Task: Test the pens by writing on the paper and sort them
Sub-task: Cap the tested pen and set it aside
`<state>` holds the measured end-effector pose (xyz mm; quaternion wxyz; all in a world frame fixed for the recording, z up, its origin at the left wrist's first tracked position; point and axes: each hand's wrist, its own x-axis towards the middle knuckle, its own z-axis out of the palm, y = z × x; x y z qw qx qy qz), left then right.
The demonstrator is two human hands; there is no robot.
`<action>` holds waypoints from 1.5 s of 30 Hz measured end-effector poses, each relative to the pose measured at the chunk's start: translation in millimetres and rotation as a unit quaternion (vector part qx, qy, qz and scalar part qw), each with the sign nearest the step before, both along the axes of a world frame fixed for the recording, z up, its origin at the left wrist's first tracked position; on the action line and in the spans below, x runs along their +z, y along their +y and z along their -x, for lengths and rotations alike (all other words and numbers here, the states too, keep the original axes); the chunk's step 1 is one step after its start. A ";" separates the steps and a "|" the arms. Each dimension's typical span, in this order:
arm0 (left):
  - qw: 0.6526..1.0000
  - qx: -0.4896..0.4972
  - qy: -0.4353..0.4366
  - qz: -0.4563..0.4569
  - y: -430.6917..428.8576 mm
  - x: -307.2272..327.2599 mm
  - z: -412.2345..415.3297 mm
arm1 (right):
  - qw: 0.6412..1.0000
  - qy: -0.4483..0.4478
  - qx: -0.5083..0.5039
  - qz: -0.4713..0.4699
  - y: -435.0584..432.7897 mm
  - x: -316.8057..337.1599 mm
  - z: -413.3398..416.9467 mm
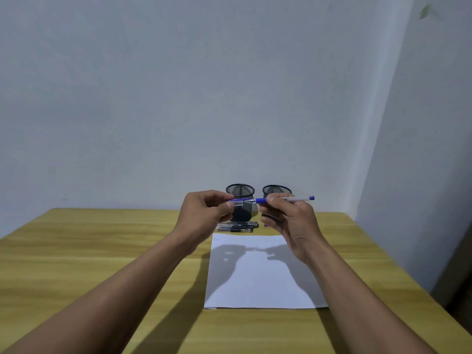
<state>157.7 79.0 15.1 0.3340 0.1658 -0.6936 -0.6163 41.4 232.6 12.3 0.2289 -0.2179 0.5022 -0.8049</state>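
I hold a blue pen (pixel 293 199) level in the air above the far end of the white paper (pixel 260 279). My right hand (pixel 288 223) grips its barrel, with the tip pointing left. My left hand (pixel 204 213) pinches the clear cap (pixel 238 202) right at the pen's tip. Behind my hands, a row of several dark pens (pixel 237 227) lies on the table just beyond the paper. Two black mesh pen cups stand at the back, the left cup (pixel 240 192) and the right cup (pixel 277 191), both partly hidden by my hands.
The wooden table (pixel 102 251) runs up to a pale wall at the back. A second wall closes in at the right, near the table's right edge. My hands cast shadows over the upper half of the paper.
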 end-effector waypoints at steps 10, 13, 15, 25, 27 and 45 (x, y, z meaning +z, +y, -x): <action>0.998 -0.042 0.024 -0.040 12.4 13.5 -2.5 | 0.999 0.025 0.031 0.003 -5.1 10.2 -11.0; 0.997 -0.045 0.034 -0.059 10.7 13.7 -2.9 | 0.999 0.021 0.031 0.016 -6.6 9.7 -13.8; 0.997 -0.045 0.026 -0.052 9.5 13.0 -3.8 | 0.999 0.023 0.033 0.012 -6.6 8.2 -14.2; 0.999 -0.024 -0.025 -0.020 -5.4 15.9 -6.8 | 0.966 0.214 -0.026 -0.142 24.5 25.4 17.6; 0.999 -0.028 -0.022 -0.021 -3.9 15.1 -5.4 | 0.928 0.309 -0.032 -0.208 27.9 33.0 19.6; 0.972 0.035 -0.082 0.218 41.5 -3.0 79.8 | 0.820 0.427 -0.143 -0.353 63.1 5.8 83.0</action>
